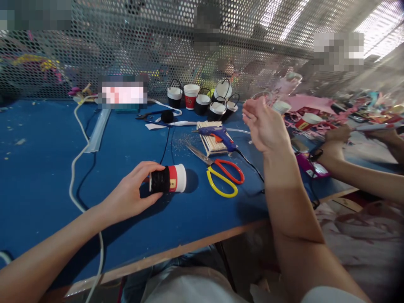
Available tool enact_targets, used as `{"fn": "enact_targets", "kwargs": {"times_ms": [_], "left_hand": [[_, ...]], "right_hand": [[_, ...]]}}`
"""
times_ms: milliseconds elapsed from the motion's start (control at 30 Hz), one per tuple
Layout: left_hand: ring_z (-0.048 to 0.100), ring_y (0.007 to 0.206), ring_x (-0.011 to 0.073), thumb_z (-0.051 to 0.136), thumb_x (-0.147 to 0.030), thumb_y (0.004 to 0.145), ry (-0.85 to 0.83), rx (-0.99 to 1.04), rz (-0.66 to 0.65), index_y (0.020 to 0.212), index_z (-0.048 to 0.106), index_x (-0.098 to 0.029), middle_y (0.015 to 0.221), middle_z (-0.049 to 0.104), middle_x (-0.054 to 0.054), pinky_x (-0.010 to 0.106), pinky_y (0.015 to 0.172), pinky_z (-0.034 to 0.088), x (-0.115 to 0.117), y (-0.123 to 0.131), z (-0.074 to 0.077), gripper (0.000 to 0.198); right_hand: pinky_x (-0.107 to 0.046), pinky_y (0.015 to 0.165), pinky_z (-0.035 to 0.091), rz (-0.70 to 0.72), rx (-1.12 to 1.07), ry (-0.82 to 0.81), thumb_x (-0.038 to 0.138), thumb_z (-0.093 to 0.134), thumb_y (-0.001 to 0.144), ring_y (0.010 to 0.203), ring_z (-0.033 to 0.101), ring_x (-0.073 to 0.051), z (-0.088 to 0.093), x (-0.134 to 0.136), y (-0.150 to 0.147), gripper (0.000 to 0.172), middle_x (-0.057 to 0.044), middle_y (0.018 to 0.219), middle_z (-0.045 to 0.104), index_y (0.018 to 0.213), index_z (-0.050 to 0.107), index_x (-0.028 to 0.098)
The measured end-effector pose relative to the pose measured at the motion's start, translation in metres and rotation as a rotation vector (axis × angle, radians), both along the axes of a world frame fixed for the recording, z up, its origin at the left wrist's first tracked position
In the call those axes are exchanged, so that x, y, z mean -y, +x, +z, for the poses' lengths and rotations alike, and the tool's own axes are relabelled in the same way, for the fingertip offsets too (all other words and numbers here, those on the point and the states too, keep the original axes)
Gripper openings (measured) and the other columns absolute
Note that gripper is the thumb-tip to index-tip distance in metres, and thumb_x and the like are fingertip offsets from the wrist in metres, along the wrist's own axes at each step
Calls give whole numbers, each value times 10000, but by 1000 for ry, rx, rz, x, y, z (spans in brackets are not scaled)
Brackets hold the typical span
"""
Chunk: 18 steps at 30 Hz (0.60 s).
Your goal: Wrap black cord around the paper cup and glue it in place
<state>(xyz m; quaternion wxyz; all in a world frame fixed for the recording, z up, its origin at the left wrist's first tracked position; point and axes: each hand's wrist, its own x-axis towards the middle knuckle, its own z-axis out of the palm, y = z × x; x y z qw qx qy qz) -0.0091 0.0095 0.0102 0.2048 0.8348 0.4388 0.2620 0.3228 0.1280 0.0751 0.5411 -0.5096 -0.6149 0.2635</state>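
Note:
My left hand point(134, 189) is closed around a paper cup point(177, 178) lying on its side above the blue table. Black yarn point(160, 180) wraps the cup's base half; a red band and the white rim end stay uncovered. A strand runs from the cup toward a black yarn ball point(167, 116) farther back. My right hand point(263, 124) is raised at the right, fingers stretched out, with nothing visible in it. Scissors point(211, 163) with red and yellow handles lie between my hands. Behind them a blue glue gun point(219, 135) rests on a stick-built stand point(210, 145).
Several cups point(202, 104) with black wrapping and handles stand by the mesh partition point(126, 50), beside a red cup point(191, 97). A white cable point(73, 176) crosses the left side, near clear glue sticks point(98, 130). At right, another person's arms point(362, 172) work near a purple box point(312, 168).

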Motion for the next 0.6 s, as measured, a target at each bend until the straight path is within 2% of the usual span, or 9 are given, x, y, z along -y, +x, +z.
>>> {"fn": "enact_targets", "kwargs": {"times_ms": [100,267,400,500,533,600], "left_hand": [[502,1095,226,588,-263,765,-3,3,2,1198,408,-235,1219,460,84,320,828,493,0,0,0,470],[509,1081,221,593,-280,766,-20,12,-1,1199,406,-238,1219,458,82,311,812,503,0,-1,-1,474],[510,1083,227,595,-279,764,-16,13,-3,1197,411,-233,1216,460,83,324,834,501,-1,-1,-1,472],[505,1086,225,594,-278,765,-18,10,0,1197,410,-232,1217,456,87,319,826,506,-1,0,-1,472],[503,1087,224,593,-278,766,-21,9,1,1198,410,-231,1219,453,88,316,822,509,-1,0,-1,471],[501,1089,224,589,-284,768,-25,7,6,1198,413,-230,1224,449,91,314,817,511,-1,0,-1,467]], "right_hand": [[-401,873,458,91,-111,-102,669,178,839,1143,514,-220,-2,-5,7,603,-102,1179,567,1053,548,243],[-403,867,451,6,-15,-128,730,112,794,1142,509,-230,-9,-6,9,706,-115,1202,557,1033,553,233],[-386,831,465,79,6,-166,721,80,800,1083,542,-225,-4,-2,8,726,-126,1146,589,975,585,229],[-364,816,473,154,-93,-219,675,67,832,1051,561,-211,3,2,4,698,-124,1129,596,956,587,226],[-360,810,476,143,-115,-221,650,92,847,1038,568,-207,4,3,3,660,-119,1120,599,955,583,223],[-354,789,475,22,-43,-172,581,226,863,989,584,-205,3,5,0,525,-108,1064,616,949,582,204]]}}
